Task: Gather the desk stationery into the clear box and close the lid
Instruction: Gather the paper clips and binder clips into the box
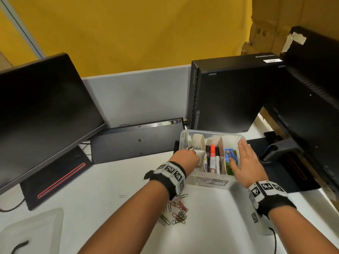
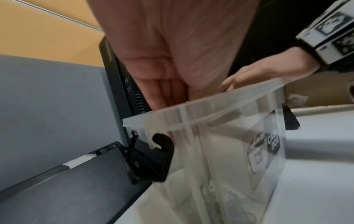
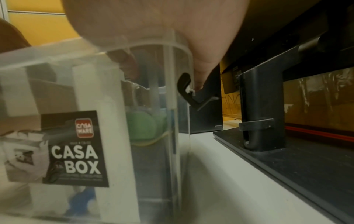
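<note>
The clear box (image 1: 209,182) stands on the white desk with no lid on it, split by cardboard dividers. Markers (image 1: 212,158) fill its middle slot and a blue item (image 1: 230,154) lies in the right one. My left hand (image 1: 190,153) reaches down into the left compartment; in the left wrist view its fingers (image 2: 162,91) point down behind the box rim (image 2: 210,106), which hides their tips. My right hand (image 1: 242,158) lies flat along the box's right rim, fingers straight, thumb over the right compartment. A pile of coloured paper clips (image 1: 177,211) lies on the desk under my left wrist. The lid (image 1: 33,230) sits at the lower left.
One stray paper clip (image 1: 122,196) lies left of the pile. A black keyboard (image 1: 135,140) leans against the partition behind the box, and a PC tower (image 1: 225,94) stands just beyond it. A monitor (image 1: 40,114) is at left. Another monitor's stand (image 1: 286,158) crowds the right.
</note>
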Motion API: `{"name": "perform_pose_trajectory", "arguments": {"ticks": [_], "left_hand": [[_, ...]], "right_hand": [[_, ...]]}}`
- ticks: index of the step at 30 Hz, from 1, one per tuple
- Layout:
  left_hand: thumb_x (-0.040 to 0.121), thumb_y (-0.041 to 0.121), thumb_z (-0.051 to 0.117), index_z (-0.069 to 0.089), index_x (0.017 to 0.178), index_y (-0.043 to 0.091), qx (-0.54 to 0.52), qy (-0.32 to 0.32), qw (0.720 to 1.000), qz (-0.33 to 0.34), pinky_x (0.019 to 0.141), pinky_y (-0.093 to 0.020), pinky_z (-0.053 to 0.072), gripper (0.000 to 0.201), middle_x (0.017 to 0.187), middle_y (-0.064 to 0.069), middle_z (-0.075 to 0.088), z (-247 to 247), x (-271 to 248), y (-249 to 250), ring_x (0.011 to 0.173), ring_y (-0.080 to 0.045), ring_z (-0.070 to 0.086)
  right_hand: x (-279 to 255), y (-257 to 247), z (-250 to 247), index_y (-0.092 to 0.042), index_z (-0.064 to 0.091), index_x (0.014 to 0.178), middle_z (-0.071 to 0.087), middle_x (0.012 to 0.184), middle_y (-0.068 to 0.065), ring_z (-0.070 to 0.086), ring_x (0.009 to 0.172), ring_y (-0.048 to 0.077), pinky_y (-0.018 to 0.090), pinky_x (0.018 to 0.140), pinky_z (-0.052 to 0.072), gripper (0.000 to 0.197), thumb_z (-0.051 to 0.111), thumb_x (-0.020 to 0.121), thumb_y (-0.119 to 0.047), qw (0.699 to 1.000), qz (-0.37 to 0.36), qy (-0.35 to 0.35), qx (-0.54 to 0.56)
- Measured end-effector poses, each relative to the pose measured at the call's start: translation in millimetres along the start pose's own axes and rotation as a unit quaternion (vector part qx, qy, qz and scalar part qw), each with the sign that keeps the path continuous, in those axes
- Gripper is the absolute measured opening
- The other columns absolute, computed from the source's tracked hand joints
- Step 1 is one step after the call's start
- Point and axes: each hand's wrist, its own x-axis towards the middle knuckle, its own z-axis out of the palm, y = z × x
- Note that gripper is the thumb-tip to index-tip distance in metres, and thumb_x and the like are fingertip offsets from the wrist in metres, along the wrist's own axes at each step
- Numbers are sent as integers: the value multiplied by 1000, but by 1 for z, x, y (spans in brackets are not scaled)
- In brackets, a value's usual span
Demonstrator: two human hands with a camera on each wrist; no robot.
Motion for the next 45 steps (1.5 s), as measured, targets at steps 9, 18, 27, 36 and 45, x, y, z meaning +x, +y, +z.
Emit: {"name": "perform_pose_trajectory", "arguments": {"ticks": [9, 18, 27, 36, 45], "left_hand": [[95, 8, 44, 57, 127, 21, -270, 123, 954, -32, 101, -34, 45, 37, 127, -3, 61, -4, -29, -15, 114, -20, 57], [88, 35, 61, 59, 118, 33, -361, 157, 896, -205, 94, -28, 47, 30, 117, 12, 58, 122, -153, -70, 109, -9, 53], [82, 32, 67, 40, 140, 29, -307, 56, 929, -200, 102, -25, 38, 64, 136, 10, 40, 178, -153, -55, 123, -12, 37], [92, 26, 56, 61, 121, 22, -318, 132, 916, -208, 90, -25, 45, 30, 113, 3, 57, 192, -144, -61, 106, -15, 52], [71, 21, 73, 69, 74, 22, -159, 55, 972, -165, 44, -24, 42, 6, 70, 5, 59, 186, -141, -65, 59, -14, 59]], "right_hand": [[-1, 2, 0, -18, 16, 150, -4, 160, -3, 5, 147, 23, 43, 115, 24, 66, 43, 95, -41, 1000, -1, -5, -31], [-66, -78, 25, -15, 59, 113, 57, 114, 1, 46, 106, 17, 30, 97, 36, 29, 43, 91, -26, 941, -314, 121, -37], [-91, -90, 117, -19, 30, 136, 29, 128, -1, 41, 117, 19, 35, 95, 46, 103, 77, 56, -64, 961, -125, -239, -53], [-93, -94, 138, -23, 50, 117, 38, 106, -5, 49, 92, 11, 23, 85, 45, 40, 68, 83, -33, 972, -108, -200, 56], [-103, -101, 153, -20, 55, 119, 50, 108, 1, 51, 98, 19, 28, 74, 50, 28, 50, 93, -11, 974, -175, -119, -76]]}}
